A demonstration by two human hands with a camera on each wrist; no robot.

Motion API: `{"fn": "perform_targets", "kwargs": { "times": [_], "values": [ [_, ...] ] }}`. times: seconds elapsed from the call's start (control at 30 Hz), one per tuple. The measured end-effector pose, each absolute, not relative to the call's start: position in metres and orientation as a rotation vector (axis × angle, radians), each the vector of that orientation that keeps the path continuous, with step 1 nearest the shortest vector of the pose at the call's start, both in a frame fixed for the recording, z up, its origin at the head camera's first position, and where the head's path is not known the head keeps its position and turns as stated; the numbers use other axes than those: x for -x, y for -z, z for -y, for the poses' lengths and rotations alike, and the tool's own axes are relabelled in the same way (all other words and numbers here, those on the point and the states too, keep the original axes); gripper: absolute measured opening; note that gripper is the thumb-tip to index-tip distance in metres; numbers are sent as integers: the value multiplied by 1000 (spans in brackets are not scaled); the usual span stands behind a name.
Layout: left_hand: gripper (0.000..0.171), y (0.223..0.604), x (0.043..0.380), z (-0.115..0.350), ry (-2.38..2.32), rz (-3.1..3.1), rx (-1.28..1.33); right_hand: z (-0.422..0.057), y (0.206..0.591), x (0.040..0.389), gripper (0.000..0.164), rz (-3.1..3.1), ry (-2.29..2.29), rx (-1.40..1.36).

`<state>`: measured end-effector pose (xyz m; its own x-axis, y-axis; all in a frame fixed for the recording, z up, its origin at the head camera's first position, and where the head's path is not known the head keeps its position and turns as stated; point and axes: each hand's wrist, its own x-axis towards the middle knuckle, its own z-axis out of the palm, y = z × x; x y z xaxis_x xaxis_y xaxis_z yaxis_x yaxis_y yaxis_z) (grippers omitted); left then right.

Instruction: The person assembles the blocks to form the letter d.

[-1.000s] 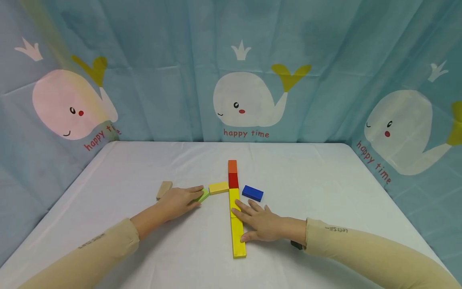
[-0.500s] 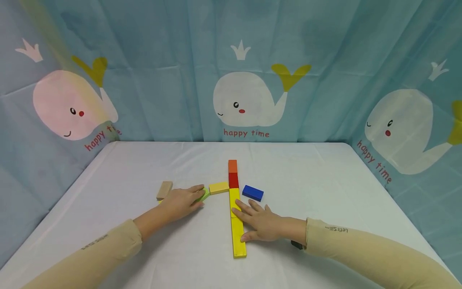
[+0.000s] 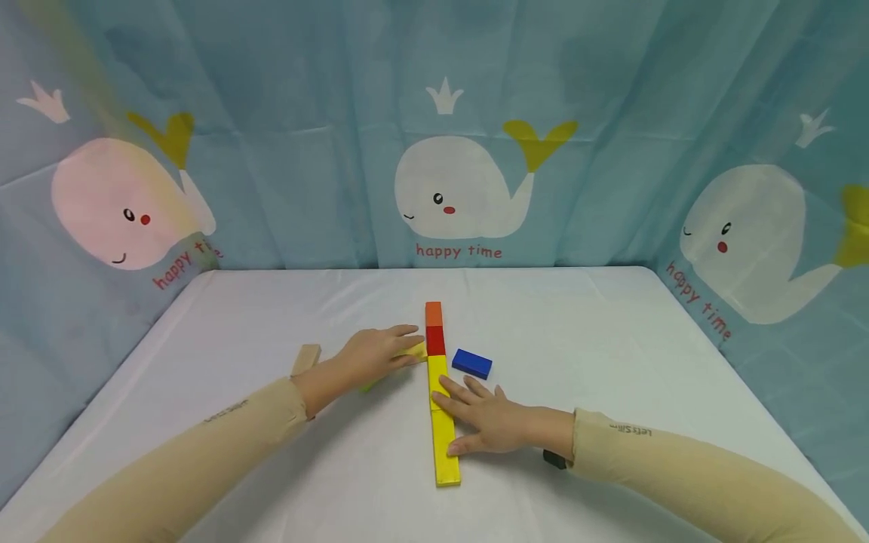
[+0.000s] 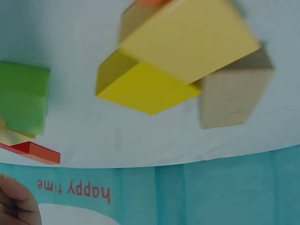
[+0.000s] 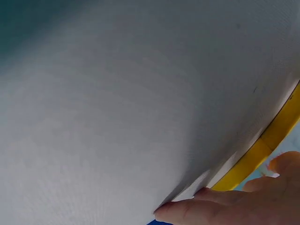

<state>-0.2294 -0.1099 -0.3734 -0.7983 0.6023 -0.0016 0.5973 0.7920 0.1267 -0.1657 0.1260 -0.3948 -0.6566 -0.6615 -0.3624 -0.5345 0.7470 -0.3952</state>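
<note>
A straight row lies on the white table: an orange block (image 3: 433, 314), a red block (image 3: 435, 341) and two yellow blocks (image 3: 446, 469). My right hand (image 3: 492, 422) rests on the yellow blocks with its fingers spread. At the row's left side, a pale yellow block (image 3: 420, 349) meets it near the red one. My left hand (image 3: 372, 354) lies over that pale block, fingers extended and touching it, covering much of it. Under the left palm a bit of the green block (image 3: 368, 388) shows; in the left wrist view the green block (image 4: 23, 98) appears more fully.
A blue block (image 3: 471, 363) lies just right of the row. Left of it, partly behind the left wrist, is a tan block (image 3: 305, 357). The left wrist view also has a bright yellow block (image 4: 152, 89) and a cream one (image 4: 192, 40). A blue curtain (image 3: 285, 188) borders the table.
My left hand has moved right and away from me, off the green block and onto the pale yellow block. The right hand has stayed on the yellow blocks.
</note>
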Motion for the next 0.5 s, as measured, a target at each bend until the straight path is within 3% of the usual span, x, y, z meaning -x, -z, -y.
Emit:
{"fn": "perform_targets", "kwargs": {
  "times": [0.5],
  "values": [
    [47, 383, 258, 55, -58, -2755, -1186, -129, 393, 145, 74, -2444, 327, 920]
  ]
}}
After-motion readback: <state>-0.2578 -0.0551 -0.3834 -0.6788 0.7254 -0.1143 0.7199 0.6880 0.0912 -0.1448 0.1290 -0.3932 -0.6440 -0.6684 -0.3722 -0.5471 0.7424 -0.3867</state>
